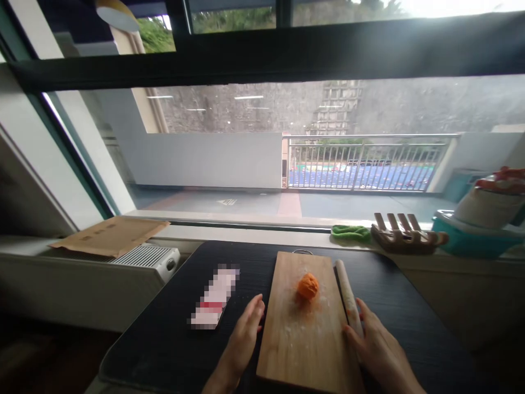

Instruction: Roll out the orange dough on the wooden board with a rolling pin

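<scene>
A wooden cutting board [295, 345] lies on the dark table, dusted with a little white powder. Toward its far half rests a lump of orange dough [308, 286] with orange smears around it. Along the board's right edge lies a wooden rolling pin [348, 293], and my right hand [377, 342] grips its near end between thumb and fingers. My left hand [246, 331] is beside the board's left edge, fingers stretched out and holding nothing. Whether its fingertips touch the board I cannot tell.
Left on the black table [164, 328] lies a flat pinkish item [216, 298], blurred out. A brown paper envelope [110, 235] sits on a white slatted unit [150, 262]. The windowsill holds a green cloth [350, 233], a brown rack [404, 235] and a teal container [471, 235].
</scene>
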Demonstrator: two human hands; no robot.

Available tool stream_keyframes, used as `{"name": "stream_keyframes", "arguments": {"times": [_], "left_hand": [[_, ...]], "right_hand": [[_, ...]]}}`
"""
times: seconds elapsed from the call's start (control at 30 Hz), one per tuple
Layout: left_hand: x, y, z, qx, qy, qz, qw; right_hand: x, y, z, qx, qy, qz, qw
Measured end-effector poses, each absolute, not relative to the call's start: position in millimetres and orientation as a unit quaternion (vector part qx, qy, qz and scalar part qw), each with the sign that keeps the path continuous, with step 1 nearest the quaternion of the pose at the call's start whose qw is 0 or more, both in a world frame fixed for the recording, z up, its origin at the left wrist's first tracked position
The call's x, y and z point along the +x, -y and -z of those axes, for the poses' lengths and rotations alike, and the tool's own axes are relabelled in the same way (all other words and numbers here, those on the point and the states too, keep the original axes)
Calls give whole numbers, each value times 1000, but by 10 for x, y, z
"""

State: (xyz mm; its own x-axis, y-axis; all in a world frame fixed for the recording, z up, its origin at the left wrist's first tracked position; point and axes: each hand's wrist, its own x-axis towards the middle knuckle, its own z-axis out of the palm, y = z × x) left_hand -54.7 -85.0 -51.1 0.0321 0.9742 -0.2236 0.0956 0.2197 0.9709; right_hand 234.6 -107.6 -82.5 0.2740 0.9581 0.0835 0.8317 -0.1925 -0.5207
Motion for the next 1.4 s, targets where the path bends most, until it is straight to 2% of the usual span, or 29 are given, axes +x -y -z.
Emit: {"name": "stream_keyframes", "arguments": {"times": [0.2,0.5,0.63,0.77,0.87,0.97,1.03,1.17,1.4], "left_hand": [[-528,800,509,454,-555,-407,565],[-591,1034,618,454,-606,-365,542],[-563,1054,607,459,-602,-376,534],[-404,943,512,541,-602,-421,409],[-189,791,418,636,-577,-424,288],[53,616,345,699,-549,-397,229],[159,497,296,715,-537,-394,215],[123,250,120,720,-531,-416,160],[-152,-8,-224,764,-490,-417,47]], "right_hand": [[2411,1006,926,-767,531,-210,292],[2433,1097,1002,-739,543,-212,337],[2504,1061,991,-693,505,-310,411],[2604,1105,850,-631,425,-446,471],[2670,1208,696,-618,385,-482,488],[2711,1268,599,-589,361,-503,519],[2723,1250,580,-585,366,-514,509],[2704,1084,547,-626,454,-471,424],[2526,707,131,-594,731,-209,262]]}}
